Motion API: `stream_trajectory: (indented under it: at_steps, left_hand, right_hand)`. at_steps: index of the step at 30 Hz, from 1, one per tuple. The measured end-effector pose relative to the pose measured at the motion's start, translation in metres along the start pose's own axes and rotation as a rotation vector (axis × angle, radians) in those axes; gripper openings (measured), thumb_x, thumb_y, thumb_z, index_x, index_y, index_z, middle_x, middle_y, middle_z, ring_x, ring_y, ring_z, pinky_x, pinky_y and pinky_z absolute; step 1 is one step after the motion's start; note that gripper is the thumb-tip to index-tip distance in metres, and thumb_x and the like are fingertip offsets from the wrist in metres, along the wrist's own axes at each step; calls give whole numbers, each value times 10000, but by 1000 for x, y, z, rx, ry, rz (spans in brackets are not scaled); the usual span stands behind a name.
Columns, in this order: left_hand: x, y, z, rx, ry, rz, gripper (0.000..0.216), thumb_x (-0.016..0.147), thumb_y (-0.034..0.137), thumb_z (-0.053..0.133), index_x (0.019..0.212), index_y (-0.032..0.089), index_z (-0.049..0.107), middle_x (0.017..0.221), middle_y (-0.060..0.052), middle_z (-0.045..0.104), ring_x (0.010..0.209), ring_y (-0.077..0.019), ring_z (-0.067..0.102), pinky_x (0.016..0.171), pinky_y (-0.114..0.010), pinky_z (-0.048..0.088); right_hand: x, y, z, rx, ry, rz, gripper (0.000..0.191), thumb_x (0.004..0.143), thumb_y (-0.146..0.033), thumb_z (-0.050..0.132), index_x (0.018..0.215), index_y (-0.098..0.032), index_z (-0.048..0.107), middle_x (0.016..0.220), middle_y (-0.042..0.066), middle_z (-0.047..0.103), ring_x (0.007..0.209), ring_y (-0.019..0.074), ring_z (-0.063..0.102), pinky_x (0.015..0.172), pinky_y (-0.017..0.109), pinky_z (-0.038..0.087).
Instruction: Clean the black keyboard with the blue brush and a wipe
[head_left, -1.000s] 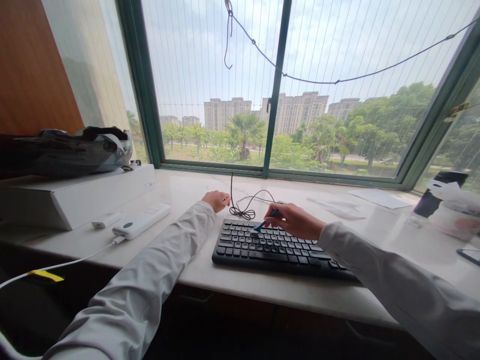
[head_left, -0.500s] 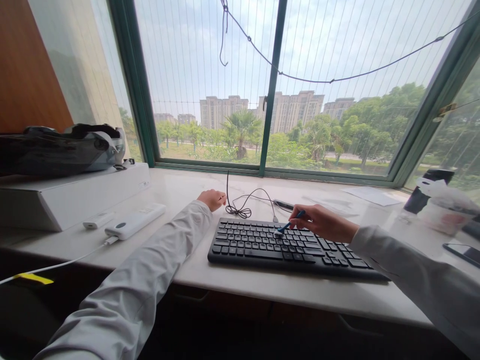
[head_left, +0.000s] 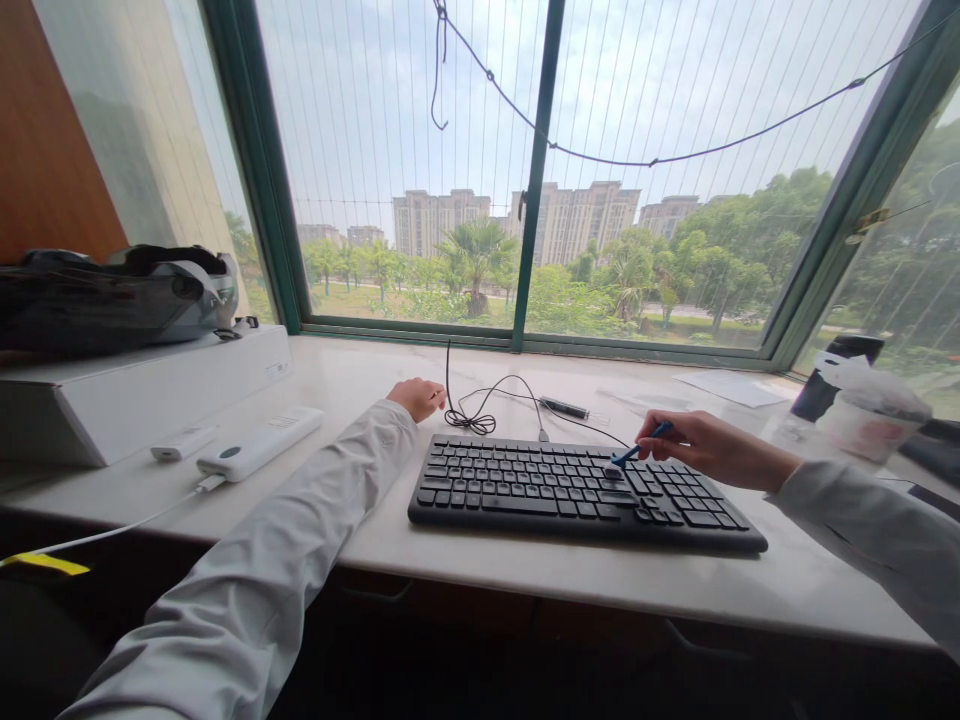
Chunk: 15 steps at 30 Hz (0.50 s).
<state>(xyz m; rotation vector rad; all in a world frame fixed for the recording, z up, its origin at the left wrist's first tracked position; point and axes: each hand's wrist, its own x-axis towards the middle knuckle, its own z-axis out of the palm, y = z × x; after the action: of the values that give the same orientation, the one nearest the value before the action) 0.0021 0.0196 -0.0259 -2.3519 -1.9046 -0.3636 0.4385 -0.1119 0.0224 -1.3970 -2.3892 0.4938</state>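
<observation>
A black keyboard [head_left: 510, 507] lies on the white sill-like tabletop. My right hand [head_left: 694, 440] pinches a small blue brush [head_left: 630, 455] above the keyboard's right half. Its pale bristle head rests on the keys near the right end of the main letter block. On the tabletop beyond the keyboard's left end, my left hand [head_left: 418, 398] rests with its fingers loosely bent and nothing visible in them. A coiled black cable [head_left: 472, 422] lies just right of that hand, one end sticking up; I cannot tell whether they touch.
At the left are a white power bank [head_left: 262, 443] with a white cable, a smaller white device [head_left: 184, 443] and a white box [head_left: 172, 395] bearing a dark bag. A dark pen-like item [head_left: 564, 408] lies behind the keyboard. Paper [head_left: 731, 388] and a plastic bag [head_left: 870, 415] are at right.
My right hand has moved the brush rightward along the keys, from the middle of the letter block to its right end. My left hand stays in place; the view has shifted slightly.
</observation>
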Motion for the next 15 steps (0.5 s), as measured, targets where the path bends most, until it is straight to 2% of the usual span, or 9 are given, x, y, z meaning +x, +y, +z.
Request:
stream_trajectory:
  at_steps: [5,9,12,15]
  left_hand:
    - [0,0,1,-3,-8,-3,420,891,447,349,857,300,741,781,-18,727,839,-202,656,775,-296,447]
    - [0,0,1,-3,-4,-5,432,896,451,339,859,304,744,785,-19,725,851,-208,656,783,-302,450]
    - [-1,1,0,1,0,-3,436,895,456,340,862,303,747,826,-26,729,855,-213,655,778,-303,451]
    - [-1,1,0,4,6,1,436,895,461,341,862,302,746,869,-30,732,857,-214,653,775,-306,450]
  right_hand:
    - [-10,18,-4,66,4,26,392,857,-594,564,918,-212,624,911,93,739,842,236,684,751,356,510]
    - [-14,25,-5,68,15,44,420,857,-615,560,925,-208,636,914,84,736,833,222,680,749,342,518]
    - [-13,18,-9,60,38,25,447,864,-629,543,917,-195,639,894,95,729,793,214,670,725,339,514]
    - [-6,-1,-10,82,103,-15,451,860,-630,545,889,-190,639,867,101,724,767,210,655,724,345,509]
